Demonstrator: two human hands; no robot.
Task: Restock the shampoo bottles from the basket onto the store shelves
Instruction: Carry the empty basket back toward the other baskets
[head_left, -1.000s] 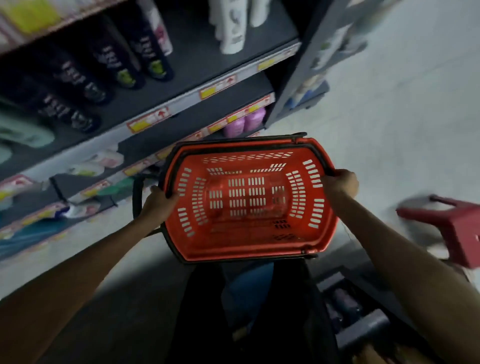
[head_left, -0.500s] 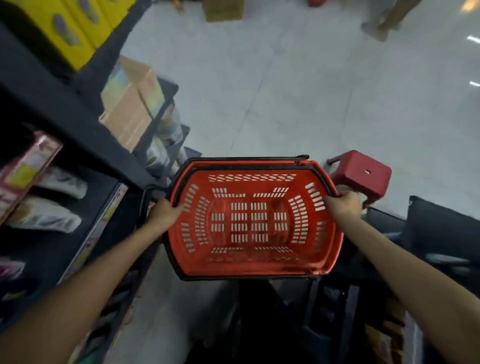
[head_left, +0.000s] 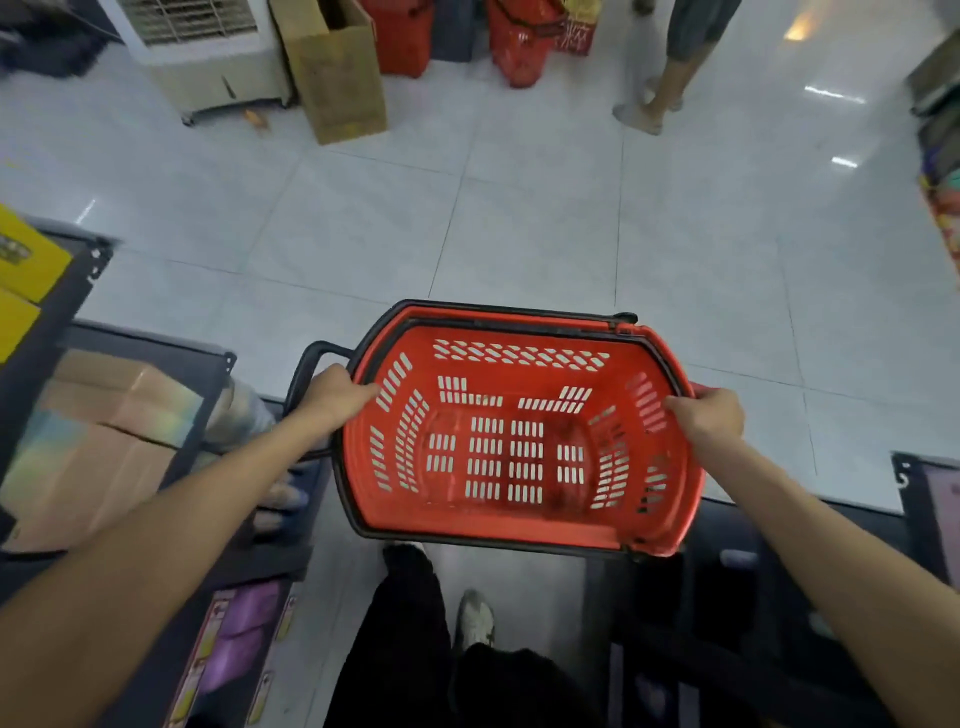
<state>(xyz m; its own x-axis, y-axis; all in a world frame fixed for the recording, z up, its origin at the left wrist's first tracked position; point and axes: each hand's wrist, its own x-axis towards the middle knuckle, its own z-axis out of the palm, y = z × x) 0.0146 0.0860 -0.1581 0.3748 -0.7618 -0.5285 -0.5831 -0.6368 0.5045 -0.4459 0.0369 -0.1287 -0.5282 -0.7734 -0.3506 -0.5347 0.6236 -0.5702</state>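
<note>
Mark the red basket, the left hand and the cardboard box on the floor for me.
red basket (head_left: 493, 527): head view, near inner wall, below the slots.
left hand (head_left: 336, 391): head view, back of the hand.
cardboard box (head_left: 344, 83): head view, its front face.

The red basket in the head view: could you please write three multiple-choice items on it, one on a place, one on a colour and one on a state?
1. Where does the left hand grip the basket?
A. its left rim
B. its far rim
C. its floor

2. What colour is the handle folded along the far rim?
A. white
B. black
C. yellow

3. What is the basket's state?
A. full of bottles
B. half full
C. empty

Answers: 1 A, the hand clasps the left rim; 2 B, a black band lies along the red far rim; 3 C, only the bare slotted floor shows.
</note>
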